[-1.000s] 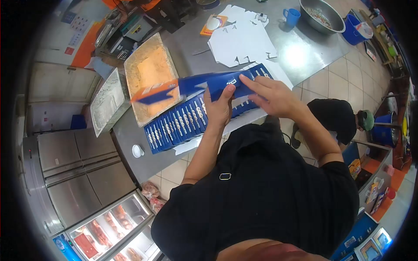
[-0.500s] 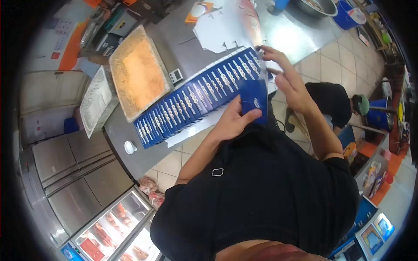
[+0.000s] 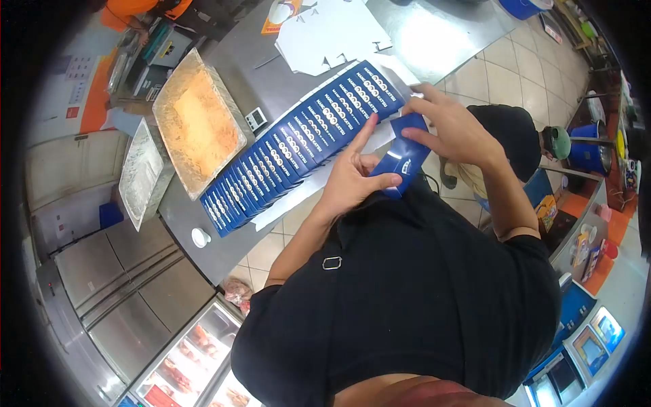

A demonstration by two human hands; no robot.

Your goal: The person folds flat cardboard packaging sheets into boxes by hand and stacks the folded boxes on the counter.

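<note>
Close to my chest, a small blue printed carton [image 3: 401,168] is tilted between both hands. My left hand [image 3: 349,180] has its thumb on the carton's lower part, and its index finger stretches toward a long row of blue cartons [image 3: 288,146]. My right hand [image 3: 461,129] grips the carton's upper end, thumb pressed on its face. White lettering and round logos run along the row, which stands tightly packed on the steel table. The fingers behind the held carton are partly hidden.
Left of the row are a tray of orange crumbs [image 3: 234,117], a tray of white powder [image 3: 139,203], a small display device [image 3: 255,119] and a white cup [image 3: 200,237]. White sheets [image 3: 329,34] lie beyond. A person in black [image 3: 505,139] is at my right.
My right hand has come from the row's far end onto the carton, which is now tilted. My left index finger has stretched out. The view has shifted slightly.
</note>
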